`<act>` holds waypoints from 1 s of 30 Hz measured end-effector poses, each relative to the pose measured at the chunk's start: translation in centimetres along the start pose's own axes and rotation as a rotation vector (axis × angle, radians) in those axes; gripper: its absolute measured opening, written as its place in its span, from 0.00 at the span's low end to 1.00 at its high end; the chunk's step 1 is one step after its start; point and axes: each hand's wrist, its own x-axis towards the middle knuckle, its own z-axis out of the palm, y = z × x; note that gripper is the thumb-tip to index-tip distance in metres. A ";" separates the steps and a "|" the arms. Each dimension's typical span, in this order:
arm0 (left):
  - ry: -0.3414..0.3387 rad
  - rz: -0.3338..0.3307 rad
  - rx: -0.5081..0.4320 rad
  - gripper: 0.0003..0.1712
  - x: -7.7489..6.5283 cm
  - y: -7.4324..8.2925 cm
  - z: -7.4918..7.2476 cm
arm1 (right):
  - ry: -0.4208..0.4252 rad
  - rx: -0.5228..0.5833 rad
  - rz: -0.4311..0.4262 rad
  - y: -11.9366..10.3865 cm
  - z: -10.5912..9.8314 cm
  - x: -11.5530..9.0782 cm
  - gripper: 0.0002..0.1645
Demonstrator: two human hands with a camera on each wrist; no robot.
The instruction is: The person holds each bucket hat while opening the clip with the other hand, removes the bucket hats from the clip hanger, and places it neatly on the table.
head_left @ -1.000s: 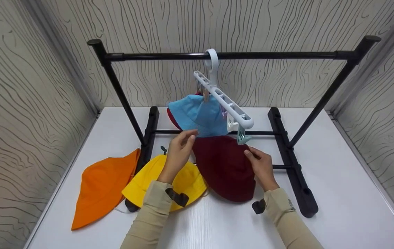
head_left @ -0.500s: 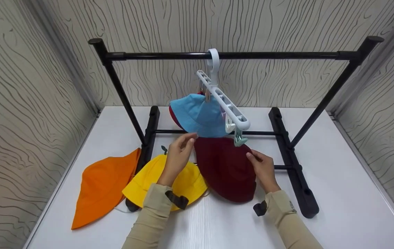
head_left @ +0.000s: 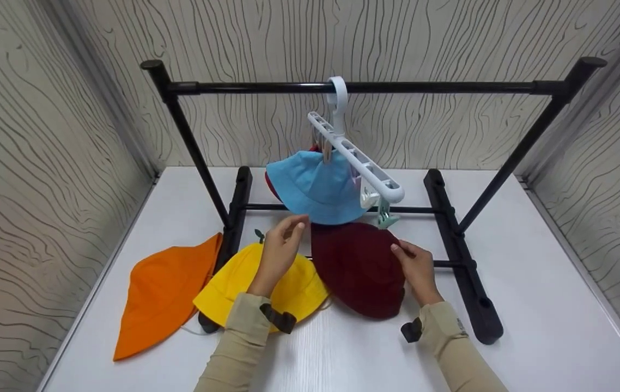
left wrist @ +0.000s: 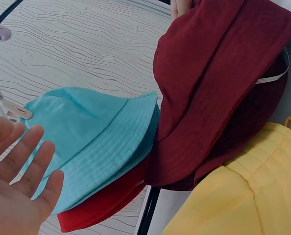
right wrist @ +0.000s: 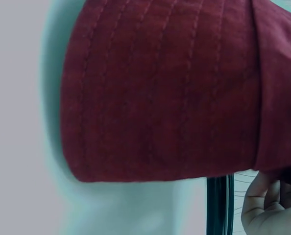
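Observation:
My right hand pinches a maroon bucket hat by the right side of its crown. The hat hangs brim-down below the hanger's front end, and its wide stitched brim fills much of the right wrist view. My left hand is raised just below the light blue bucket hat. In the left wrist view its loose fingers hold nothing; whether they touch the blue hat I cannot tell. The blue hat is clipped to a white hanger, with a red hat partly hidden behind it.
The hanger hooks over a black rack's top bar. A white clip and a pale green clip dangle at its front. A yellow hat and an orange hat lie on the white table at left.
The hanger's front end has swung left, then back right. The blue hat hangs slightly lower. My left hand has dropped a little; the maroon hat and right hand have shifted slightly right and down.

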 end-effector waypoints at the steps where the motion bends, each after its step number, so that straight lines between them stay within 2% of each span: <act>1: 0.002 0.004 0.004 0.19 0.0 0.0 0.0 | -0.003 -0.003 0.004 0.1 0.0 0.0 0.27; 12: -0.003 0.018 -0.019 0.19 -0.3 -0.2 -0.1 | -0.008 -0.016 0.019 0.8 -0.3 0.2 0.25; 19: -0.006 -0.005 -0.042 0.19 -0.3 -0.5 0.0 | -0.001 -0.060 0.008 1.6 -0.4 0.3 0.24; 30: -0.012 -0.037 -0.023 0.20 -0.3 -0.7 -0.1 | 0.018 -0.097 -0.021 2.3 -0.4 0.0 0.24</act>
